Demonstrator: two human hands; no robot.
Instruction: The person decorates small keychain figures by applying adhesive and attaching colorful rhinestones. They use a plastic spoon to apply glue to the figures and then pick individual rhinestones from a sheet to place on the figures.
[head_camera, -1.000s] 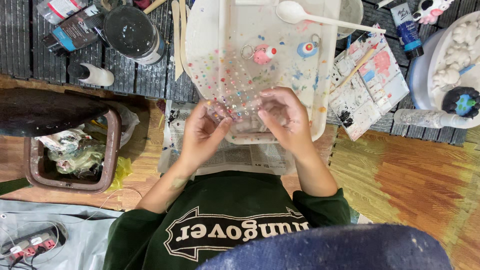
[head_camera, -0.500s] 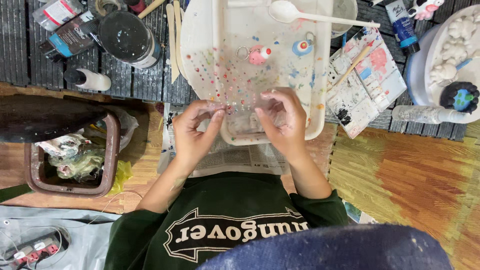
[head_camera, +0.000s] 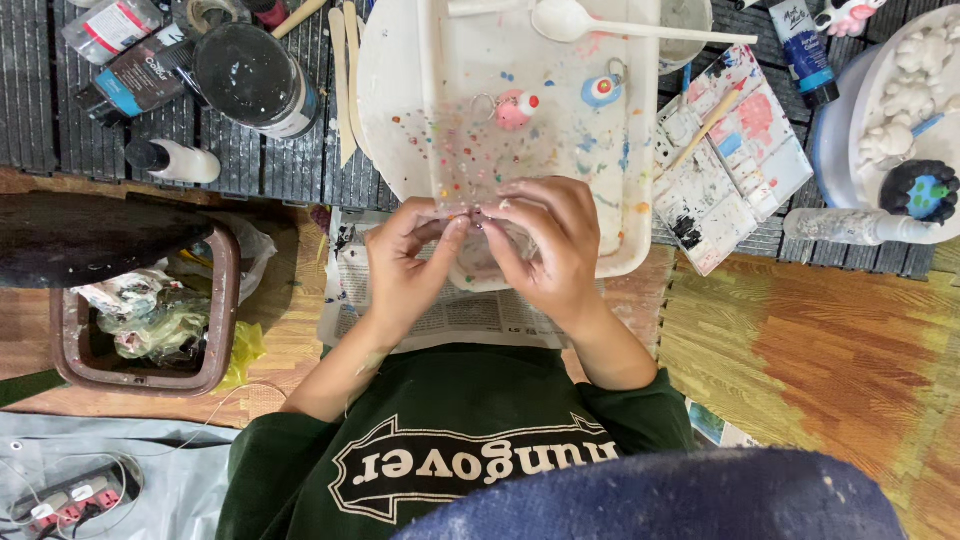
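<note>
Tray: white plastic tray (head_camera: 400, 120), speckled with paint, lies just beyond the grip, its near edge under the fingertips.
Bin: brown waste bin (head_camera: 215, 330) stuffed with crumpled wrappings stands well to the left of the grip.
Palette: paint-smeared palette (head_camera: 745, 150) with a brush across it lies to the right of the grip and beyond it.
Jar: black-lidded jar (head_camera: 250, 65) stands far beyond the grip, to the left.
Newspaper: sheet of newspaper (head_camera: 450, 315) lies directly under the wrists.
Hands: left hand (head_camera: 405, 265) and right hand (head_camera: 545, 245) meet fingertip to fingertip over the tray's near edge.
Spoon: white plastic spoon (head_camera: 600, 22) rests at the tray's far end.
Charms: pink charm (head_camera: 515, 108) and blue charm (head_camera: 602, 90), each on a ring, lie on the tray just beyond the fingers.
Grip: both hands pinch a small clear piece (head_camera: 470, 212), barely visible between the fingertips; what it is cannot be told.
Change: half a second ago the hands stood slightly apart; now they have closed together and drawn nearer the body, which suggests fine work on the piece is under way.
</note>
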